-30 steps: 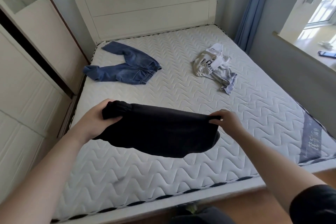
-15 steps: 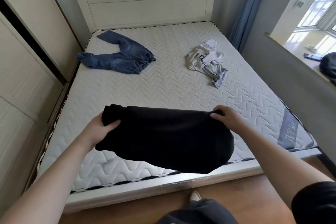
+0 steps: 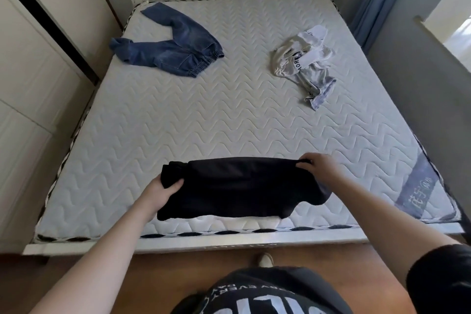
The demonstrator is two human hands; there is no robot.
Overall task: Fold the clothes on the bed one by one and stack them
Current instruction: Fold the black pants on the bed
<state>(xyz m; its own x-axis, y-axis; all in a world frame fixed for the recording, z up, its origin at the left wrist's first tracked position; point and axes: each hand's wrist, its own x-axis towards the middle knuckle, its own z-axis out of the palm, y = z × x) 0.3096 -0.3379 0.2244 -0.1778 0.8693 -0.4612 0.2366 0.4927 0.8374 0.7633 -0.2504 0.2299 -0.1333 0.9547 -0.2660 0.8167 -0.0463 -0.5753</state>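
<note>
A bare quilted mattress fills the bed, its near edge running left to right just ahead of the person. A folded black garment lies at the near edge, a little right of centre, long axis left to right, its bunched end pointing left and its looser rounded end pointing right. Blue jeans lie crumpled at the far left, legs spread toward the far left corner. A grey and white garment sits bunched at the far right, well apart from the jeans. The left hand has its grip curled round the black garment's left end, thumb on top. The right hand pinches the far right corner of the same garment.
</note>
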